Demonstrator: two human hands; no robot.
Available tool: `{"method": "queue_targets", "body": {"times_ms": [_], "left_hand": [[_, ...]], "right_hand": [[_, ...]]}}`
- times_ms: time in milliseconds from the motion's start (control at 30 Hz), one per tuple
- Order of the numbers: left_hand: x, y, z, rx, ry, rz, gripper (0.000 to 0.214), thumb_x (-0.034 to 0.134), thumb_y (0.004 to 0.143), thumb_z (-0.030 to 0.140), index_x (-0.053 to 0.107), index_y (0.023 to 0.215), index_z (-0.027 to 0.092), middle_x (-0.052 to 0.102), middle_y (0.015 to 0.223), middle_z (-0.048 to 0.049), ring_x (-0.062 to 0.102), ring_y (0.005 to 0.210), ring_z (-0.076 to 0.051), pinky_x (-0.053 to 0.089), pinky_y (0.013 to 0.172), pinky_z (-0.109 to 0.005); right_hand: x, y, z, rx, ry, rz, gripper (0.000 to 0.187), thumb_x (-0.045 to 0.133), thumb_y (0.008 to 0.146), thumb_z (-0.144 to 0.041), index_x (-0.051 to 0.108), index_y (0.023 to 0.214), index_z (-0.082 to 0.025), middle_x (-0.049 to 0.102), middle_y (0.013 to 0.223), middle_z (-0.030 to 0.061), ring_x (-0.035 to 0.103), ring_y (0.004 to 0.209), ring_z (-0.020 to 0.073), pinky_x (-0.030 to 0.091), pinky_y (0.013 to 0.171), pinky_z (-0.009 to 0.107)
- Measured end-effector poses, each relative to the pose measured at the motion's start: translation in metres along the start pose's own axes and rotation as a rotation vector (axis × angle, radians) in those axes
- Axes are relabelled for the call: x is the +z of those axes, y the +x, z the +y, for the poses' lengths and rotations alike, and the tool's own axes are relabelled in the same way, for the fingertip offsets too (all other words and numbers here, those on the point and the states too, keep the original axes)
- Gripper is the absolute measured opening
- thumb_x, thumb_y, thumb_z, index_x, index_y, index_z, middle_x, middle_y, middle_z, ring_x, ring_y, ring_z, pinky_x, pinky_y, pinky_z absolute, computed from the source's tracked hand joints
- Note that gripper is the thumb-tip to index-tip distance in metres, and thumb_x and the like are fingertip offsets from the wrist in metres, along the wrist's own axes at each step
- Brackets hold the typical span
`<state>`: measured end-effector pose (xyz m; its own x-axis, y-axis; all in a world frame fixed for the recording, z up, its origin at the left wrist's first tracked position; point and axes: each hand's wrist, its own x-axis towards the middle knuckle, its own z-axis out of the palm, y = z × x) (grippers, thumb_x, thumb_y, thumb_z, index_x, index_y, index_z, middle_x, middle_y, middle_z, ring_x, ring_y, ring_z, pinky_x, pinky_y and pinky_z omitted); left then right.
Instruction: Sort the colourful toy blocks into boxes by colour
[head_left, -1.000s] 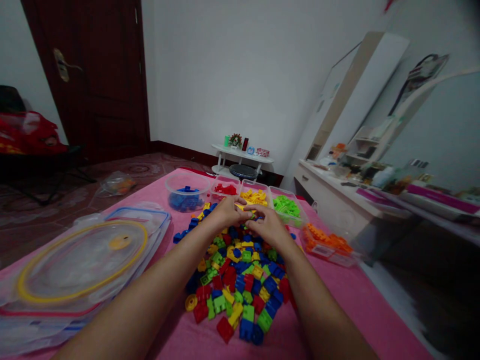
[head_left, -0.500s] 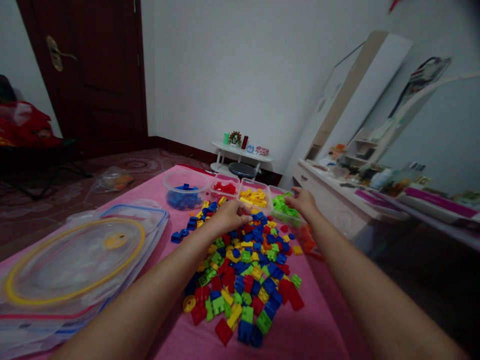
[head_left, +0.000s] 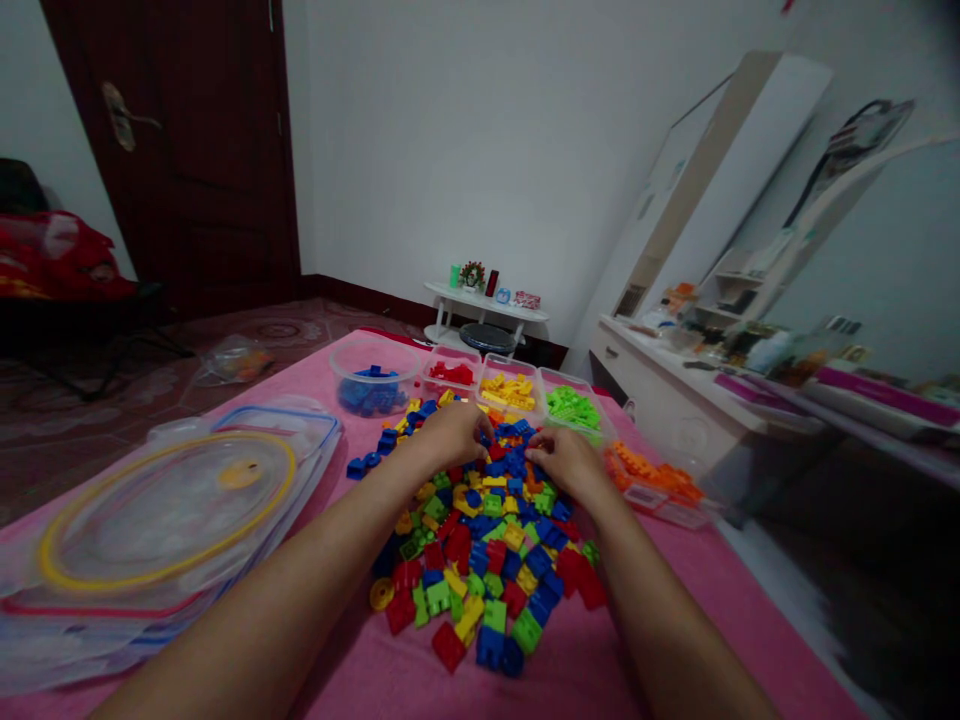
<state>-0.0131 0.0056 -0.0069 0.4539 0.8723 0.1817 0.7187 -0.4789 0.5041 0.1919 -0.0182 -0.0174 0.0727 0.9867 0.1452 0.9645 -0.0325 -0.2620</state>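
Note:
A loose heap of red, blue, green and yellow building blocks point(head_left: 480, 550) spreads over a pink cloth point(head_left: 555, 660). At its far part, my left hand point(head_left: 455, 437) bends low with its fingers curled together. Whatever sits in those fingers is too small to make out. Just right of it, my right hand point(head_left: 568, 460) reaches into the same part of the heap, thumb and fingers a little apart. I see no block held in it. Behind the hands stand clear boxes of sorted blocks: red point(head_left: 451, 373), yellow point(head_left: 508, 390) and green point(head_left: 572, 407).
A round clear tub of blue blocks point(head_left: 373, 390) stands at the far left. To the right is a box of orange blocks point(head_left: 660, 480). Stacked plastic lids point(head_left: 172, 510) cover the left side. A white dresser point(head_left: 660, 375) stands beyond the table's right edge.
My right hand has moved from over the green box back to the heap, beside my left hand. My left hand has shifted slightly and its fingers are more curled. The orange box is now uncovered.

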Motion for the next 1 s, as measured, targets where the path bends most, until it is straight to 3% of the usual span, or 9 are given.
{"method": "queue_targets", "body": {"times_ms": [267,400,533,700,1000], "left_hand": [[0.009,-0.013,0.019,0.040,0.138,-0.045,0.051,0.068,0.057,0.012,0.069,0.104,0.030,0.069,0.091,-0.0071,0.062,0.091,-0.027,0.046,0.078,-0.032],[0.014,-0.012,0.018,0.072,0.192,-0.034,0.047,0.065,0.060,0.014,0.068,0.105,0.028,0.068,0.093,-0.0094,0.062,0.090,-0.029,0.046,0.078,-0.034],[0.012,-0.009,0.013,0.086,0.198,-0.039,0.047,0.065,0.060,0.015,0.068,0.105,0.028,0.069,0.089,-0.0068,0.063,0.084,-0.026,0.046,0.072,-0.030],[0.006,-0.006,0.008,0.033,0.164,-0.063,0.035,0.066,0.060,0.017,0.072,0.093,0.029,0.069,0.080,-0.0028,0.063,0.076,-0.021,0.044,0.068,-0.025],[0.008,-0.007,0.012,0.075,0.270,-0.131,0.035,0.057,0.061,0.012,0.073,0.091,0.021,0.071,0.081,-0.0072,0.064,0.077,-0.022,0.044,0.062,-0.026]], "right_hand": [[0.002,-0.006,-0.002,-0.080,0.058,-0.042,0.025,0.058,0.075,-0.033,0.072,0.095,-0.028,0.071,0.091,0.0017,0.063,0.086,0.0192,0.044,0.072,0.027],[0.003,-0.013,-0.013,-0.092,0.023,-0.010,0.033,0.056,0.075,-0.040,0.068,0.105,-0.034,0.070,0.099,0.0021,0.063,0.090,0.0231,0.044,0.071,0.031],[0.005,-0.018,-0.022,-0.125,-0.029,0.030,0.034,0.052,0.076,-0.034,0.068,0.106,-0.038,0.071,0.090,0.0008,0.064,0.084,0.0224,0.044,0.069,0.031],[0.006,-0.020,-0.026,-0.161,-0.020,0.015,0.033,0.052,0.075,-0.030,0.069,0.103,-0.037,0.072,0.087,-0.0003,0.064,0.081,0.0208,0.043,0.067,0.028],[0.012,-0.020,-0.028,-0.169,-0.007,0.027,0.030,0.052,0.075,-0.029,0.070,0.099,-0.031,0.071,0.097,0.0006,0.064,0.089,0.0209,0.045,0.075,0.029]]}}
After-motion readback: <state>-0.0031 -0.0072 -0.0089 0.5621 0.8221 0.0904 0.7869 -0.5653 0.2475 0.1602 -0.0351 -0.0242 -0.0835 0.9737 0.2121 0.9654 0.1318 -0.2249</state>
